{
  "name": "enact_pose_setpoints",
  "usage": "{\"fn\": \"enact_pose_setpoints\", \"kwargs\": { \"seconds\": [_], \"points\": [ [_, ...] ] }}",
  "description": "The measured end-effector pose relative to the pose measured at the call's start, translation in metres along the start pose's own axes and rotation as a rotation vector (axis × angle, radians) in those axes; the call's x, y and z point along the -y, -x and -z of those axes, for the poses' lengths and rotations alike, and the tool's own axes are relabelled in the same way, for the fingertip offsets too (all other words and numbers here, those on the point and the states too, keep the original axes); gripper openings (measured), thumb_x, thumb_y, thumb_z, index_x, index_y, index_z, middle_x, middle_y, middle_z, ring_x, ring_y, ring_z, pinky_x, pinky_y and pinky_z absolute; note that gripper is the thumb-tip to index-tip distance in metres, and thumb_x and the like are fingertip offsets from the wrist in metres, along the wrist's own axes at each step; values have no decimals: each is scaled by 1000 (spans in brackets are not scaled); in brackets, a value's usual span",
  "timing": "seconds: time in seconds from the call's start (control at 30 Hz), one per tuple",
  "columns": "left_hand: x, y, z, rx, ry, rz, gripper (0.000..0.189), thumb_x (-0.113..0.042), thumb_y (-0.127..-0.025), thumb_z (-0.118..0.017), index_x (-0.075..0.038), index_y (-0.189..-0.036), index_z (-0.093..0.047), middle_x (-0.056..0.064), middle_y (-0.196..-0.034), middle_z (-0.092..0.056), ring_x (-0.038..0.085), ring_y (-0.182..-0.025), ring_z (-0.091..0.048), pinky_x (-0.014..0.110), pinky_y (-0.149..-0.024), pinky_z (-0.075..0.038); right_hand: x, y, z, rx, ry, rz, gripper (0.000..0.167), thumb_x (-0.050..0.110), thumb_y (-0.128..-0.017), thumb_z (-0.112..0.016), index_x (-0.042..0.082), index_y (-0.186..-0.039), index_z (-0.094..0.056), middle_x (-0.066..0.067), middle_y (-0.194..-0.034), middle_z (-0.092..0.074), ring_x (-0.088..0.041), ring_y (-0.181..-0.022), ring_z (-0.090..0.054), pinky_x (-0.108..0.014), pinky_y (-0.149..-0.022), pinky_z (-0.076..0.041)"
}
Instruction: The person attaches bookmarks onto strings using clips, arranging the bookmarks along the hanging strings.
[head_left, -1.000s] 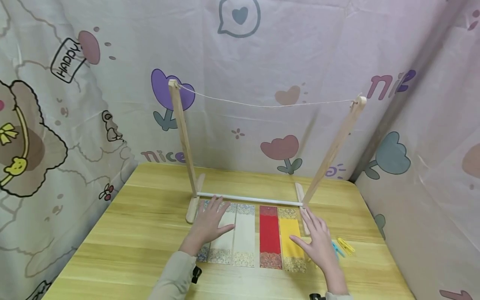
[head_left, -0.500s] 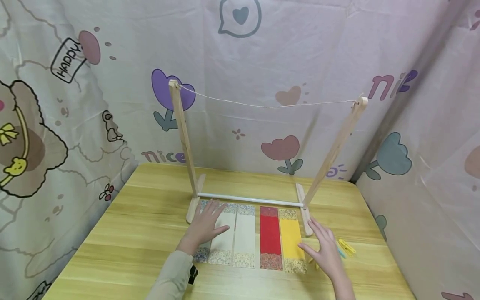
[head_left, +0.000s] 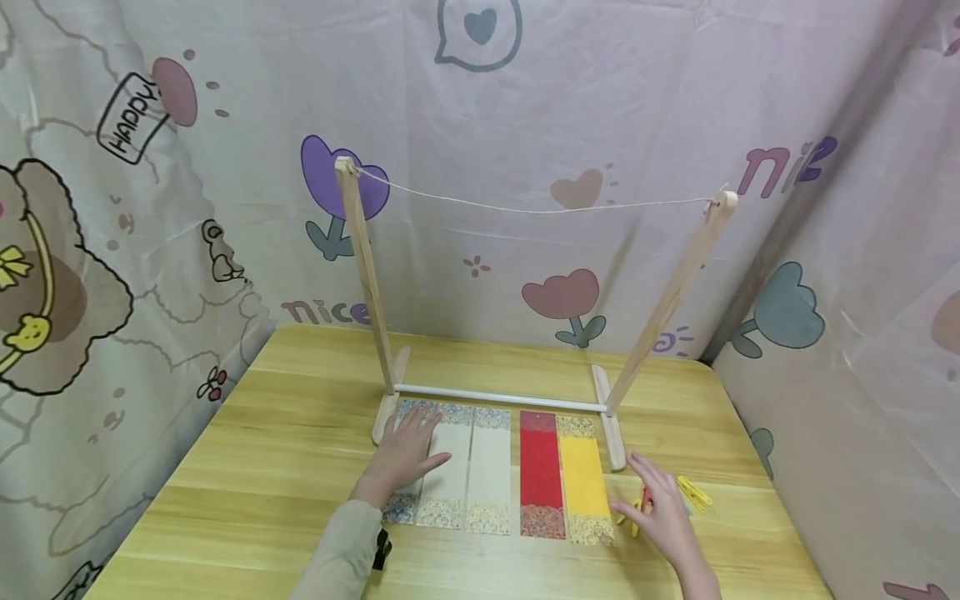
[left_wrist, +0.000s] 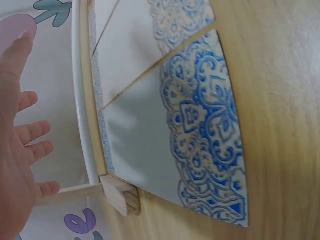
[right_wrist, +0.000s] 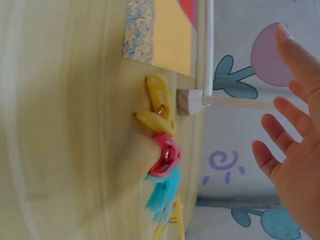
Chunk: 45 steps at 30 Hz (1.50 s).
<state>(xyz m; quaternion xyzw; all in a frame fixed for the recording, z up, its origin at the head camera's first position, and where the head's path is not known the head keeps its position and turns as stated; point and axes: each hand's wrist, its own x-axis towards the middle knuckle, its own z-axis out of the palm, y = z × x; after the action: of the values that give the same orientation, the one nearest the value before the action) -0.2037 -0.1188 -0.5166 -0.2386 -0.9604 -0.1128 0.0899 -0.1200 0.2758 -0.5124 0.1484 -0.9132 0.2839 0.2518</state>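
Observation:
My left hand (head_left: 403, 454) hovers with spread fingers over the leftmost of several white, blue-patterned paper strips (left_wrist: 145, 135). Over to the right, my right hand (head_left: 663, 512) is held above a row of clothespins, fingers loosely extended and holding nothing. In the right wrist view the row shows a yellow clothespin (right_wrist: 161, 105), a red clothespin (right_wrist: 167, 156), a blue clothespin (right_wrist: 164, 192) and another yellow clothespin (right_wrist: 176, 217). A red strip (head_left: 540, 471) and a yellow strip (head_left: 583, 475) lie beside the white ones.
Behind the strips stands a wooden frame with a left post (head_left: 363, 267), a right post (head_left: 671, 300) and a white bottom rod (head_left: 498, 397). A thin string (head_left: 525, 211) sags between the post tops. Printed cloth (head_left: 465, 125) hangs around the wooden table (head_left: 247, 467).
My right hand has moved right and nearer, from over the yellow strip to above the clothespins. My left hand has shifted slightly left. The strips and frame stay put.

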Motion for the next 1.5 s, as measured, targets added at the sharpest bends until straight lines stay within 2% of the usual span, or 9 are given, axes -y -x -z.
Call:
{"fn": "enact_pose_setpoints", "kwargs": {
  "seconds": [0.2, 0.33, 0.4, 0.5, 0.63, 0.77, 0.97, 1.17, 1.5],
  "points": [
    [9, 2, -9, 5, 20, -2, 66, -46, -83, -56, -2, -131, -42, 20, -133, -39, 36, -123, -32, 60, -96, -22, -7, 6, -1, 3, -35, 0, 73, 9, -48, -83, -8, -113, -55, -24, -116, -53, -28, -96, -45, -24, -86, -28],
    [14, 4, -12, 27, 13, -7, 65, -45, -84, -55, -2, -131, -41, 20, -133, -39, 36, -123, -32, 60, -97, -22, -9, 10, -1, 42, -34, -37, 75, 9, -47, -83, -6, -114, -55, -23, -116, -53, -30, -92, -49, -36, -84, -36],
    [17, 4, -13, 34, 33, -10, 65, -44, -84, -56, -2, -131, -41, 21, -133, -39, 37, -123, -32, 61, -96, -21, -10, 12, -1, 61, -36, -62, 75, 9, -47, -84, -4, -115, -55, -21, -114, -56, -25, -84, -51, -39, -74, -42],
    [21, 3, -13, 34, 57, -14, 65, -42, -83, -58, -2, -131, -41, 22, -132, -40, 39, -122, -33, 63, -94, -21, -13, 15, -1, 89, -81, -97, 73, 8, -49, -83, -3, -116, -55, -14, -91, -60, -19, -71, -48, -33, -61, -45],
    [27, 2, -13, 52, 91, 0, 64, -41, -82, -59, -4, -131, -42, 22, -132, -39, 40, -123, -31, 66, -93, -19, -18, 19, -2, 122, -180, -139, 72, 3, -51, -81, -6, -117, -53, -3, -69, -46, -19, -61, -42, -23, -47, -37],
    [34, 0, -16, 95, 113, 30, 65, -41, -82, -59, -4, -132, -41, 22, -135, -35, 39, -125, -27, 65, -95, -17, -25, 22, -2, 180, -230, -211, 69, 1, -55, -80, -8, -117, -52, -3, -68, -45, -17, -58, -41, -21, -46, -36],
    [41, -3, -17, 128, 144, 54, 65, -40, -81, -61, -6, -132, -42, 22, -135, -35, 39, -125, -28, 65, -95, -18, -32, 22, 3, 352, -297, -389, 66, 6, -62, -78, -9, -120, -49, -4, -67, -45, -11, -58, -40, -22, -49, -36],
    [48, -8, -21, 157, 165, 52, 65, -39, -78, -64, -14, -133, -43, 23, -137, -31, 40, -125, -27, 66, -94, -16, -38, 24, 5, 476, -302, -425, 71, 13, -63, -78, -8, -123, -46, -6, -72, -50, -10, -62, -44, -22, -52, -41],
    [56, -16, -17, 197, 167, 40, 65, -39, -74, -67, -15, -131, -46, 25, -135, -33, 41, -123, -28, 68, -91, -18, -44, 25, 2, 505, -342, -443, 76, 11, -62, -78, -10, -126, -42, -7, -80, -51, -11, -65, -45, -22, -52, -42]
  ]
}}
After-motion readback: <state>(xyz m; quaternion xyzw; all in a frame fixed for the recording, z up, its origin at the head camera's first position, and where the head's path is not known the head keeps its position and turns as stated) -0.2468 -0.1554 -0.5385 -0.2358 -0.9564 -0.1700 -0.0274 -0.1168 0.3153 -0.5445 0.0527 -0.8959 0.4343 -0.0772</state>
